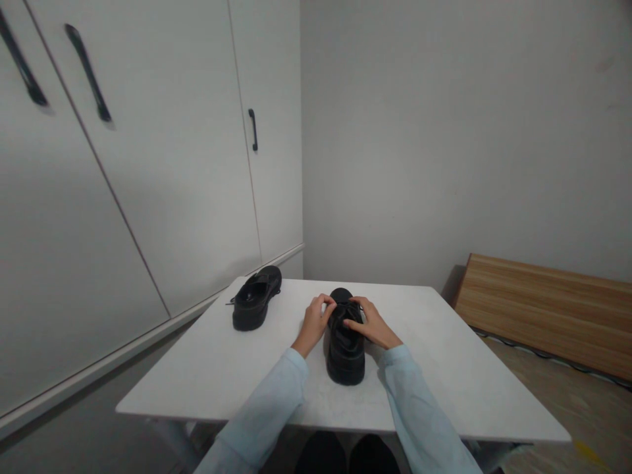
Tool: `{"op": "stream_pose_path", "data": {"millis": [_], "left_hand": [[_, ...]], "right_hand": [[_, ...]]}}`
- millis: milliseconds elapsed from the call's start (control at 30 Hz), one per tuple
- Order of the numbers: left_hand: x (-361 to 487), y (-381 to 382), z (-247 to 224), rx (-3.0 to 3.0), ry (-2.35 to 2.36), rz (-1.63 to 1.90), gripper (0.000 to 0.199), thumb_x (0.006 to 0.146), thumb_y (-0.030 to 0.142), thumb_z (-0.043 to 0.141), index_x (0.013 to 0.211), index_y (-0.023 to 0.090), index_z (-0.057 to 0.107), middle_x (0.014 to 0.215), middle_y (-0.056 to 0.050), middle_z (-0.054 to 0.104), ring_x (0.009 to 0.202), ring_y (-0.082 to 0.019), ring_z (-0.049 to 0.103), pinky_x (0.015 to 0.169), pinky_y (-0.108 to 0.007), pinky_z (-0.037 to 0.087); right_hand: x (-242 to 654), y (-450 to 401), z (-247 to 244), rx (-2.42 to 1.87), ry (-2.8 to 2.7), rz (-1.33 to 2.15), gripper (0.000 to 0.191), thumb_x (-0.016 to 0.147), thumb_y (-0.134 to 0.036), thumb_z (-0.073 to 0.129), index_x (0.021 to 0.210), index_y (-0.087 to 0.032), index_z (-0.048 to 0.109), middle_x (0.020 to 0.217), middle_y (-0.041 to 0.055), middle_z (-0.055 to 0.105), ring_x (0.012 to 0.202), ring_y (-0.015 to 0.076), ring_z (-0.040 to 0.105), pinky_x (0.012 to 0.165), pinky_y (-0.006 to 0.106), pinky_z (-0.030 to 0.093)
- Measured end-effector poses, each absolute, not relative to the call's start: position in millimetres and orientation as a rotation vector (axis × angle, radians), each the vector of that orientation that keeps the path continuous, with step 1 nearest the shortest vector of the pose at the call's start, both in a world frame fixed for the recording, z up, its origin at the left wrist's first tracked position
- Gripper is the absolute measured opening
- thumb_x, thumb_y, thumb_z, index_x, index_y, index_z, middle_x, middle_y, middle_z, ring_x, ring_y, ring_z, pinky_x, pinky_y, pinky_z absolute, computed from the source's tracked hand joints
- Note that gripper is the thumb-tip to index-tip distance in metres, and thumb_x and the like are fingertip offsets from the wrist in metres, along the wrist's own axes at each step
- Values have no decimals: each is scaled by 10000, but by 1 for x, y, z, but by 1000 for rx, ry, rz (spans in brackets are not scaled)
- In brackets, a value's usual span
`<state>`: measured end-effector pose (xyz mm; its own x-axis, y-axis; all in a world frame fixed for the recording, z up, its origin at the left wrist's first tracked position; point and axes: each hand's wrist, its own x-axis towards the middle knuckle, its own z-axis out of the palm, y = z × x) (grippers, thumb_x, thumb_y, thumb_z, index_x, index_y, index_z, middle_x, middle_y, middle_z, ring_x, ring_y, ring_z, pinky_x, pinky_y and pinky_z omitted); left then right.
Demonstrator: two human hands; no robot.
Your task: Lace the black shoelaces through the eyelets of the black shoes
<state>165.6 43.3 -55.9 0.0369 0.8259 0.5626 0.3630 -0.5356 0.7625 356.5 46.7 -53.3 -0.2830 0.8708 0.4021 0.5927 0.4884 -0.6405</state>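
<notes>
A black lace-up shoe (346, 359) stands on the white table with its heel towards me and its toe pointing away. At the left side of its laces is my left hand (316, 319), thumb and fingertips pressed together; a thin lace seems to be between them. My right hand (369, 321) lies over the shoe's right side, thumb on the lacing and fingers curved at the upper edge. Whether it grips a lace is too small to make out. Another black shoe (251, 309) sits at the table's back left, a lace end sticking out leftward.
The white table (197, 382) reaches from near my knees to the room's corner. White cabinets (172, 164) with black handles stand on the left. A wood-grain board (543, 309) leans against the grey wall at right.
</notes>
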Motion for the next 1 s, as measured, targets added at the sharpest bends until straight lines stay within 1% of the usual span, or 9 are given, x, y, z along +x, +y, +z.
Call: {"op": "stream_pose_path", "data": {"millis": [133,300,467,600,733,900,1000], "left_hand": [[166,44,-56,1878,1175,1519,119,848,305,550,831,194,590,852,-33,634,862,-182,583,811,-297,435],[161,49,-57,1787,1121,1546,122,837,291,569,904,200,613,906,-38,666,867,-172,612,819,-299,449],[153,51,-54,1808,1188,1510,130,779,308,641,825,196,686,871,-48,696,867,-202,617,857,-357,443],[153,50,-54,1865,1174,1476,105,744,286,671,789,198,705,853,-50,699,853,-210,615,839,-364,448],[155,49,-56,1885,1187,1454,95,776,268,635,806,194,687,859,-47,695,863,-201,612,844,-351,437],[157,48,-56,1874,1173,1444,122,823,296,587,849,194,648,885,-38,677,888,-186,607,857,-331,433],[159,47,-55,1838,1128,1464,125,840,309,569,838,193,617,872,-32,666,875,-173,610,872,-321,432]], "right_hand": [[356,46,-52,-1214,-1999,477,570,711,-455,669,1198,-205,507,1224,107,558,1165,292,501,1006,479,370],[357,45,-50,-1207,-1995,498,576,711,-453,673,1207,-211,507,1227,102,559,1165,286,506,1007,463,374],[357,45,-51,-1175,-1990,519,575,717,-440,676,1220,-226,503,1247,96,550,1176,280,504,1016,456,372],[357,46,-52,-1175,-1978,516,581,713,-450,680,1221,-227,508,1238,96,555,1173,282,509,1012,458,376],[357,47,-53,-1180,-1984,507,591,711,-441,681,1223,-206,504,1233,109,557,1169,286,507,1011,462,374],[357,48,-56,-1164,-1982,494,579,715,-443,676,1222,-224,503,1233,96,559,1170,284,505,1007,471,374],[357,49,-57,-1160,-1977,488,575,713,-440,680,1219,-233,504,1236,93,559,1169,284,506,1004,470,375]]}}
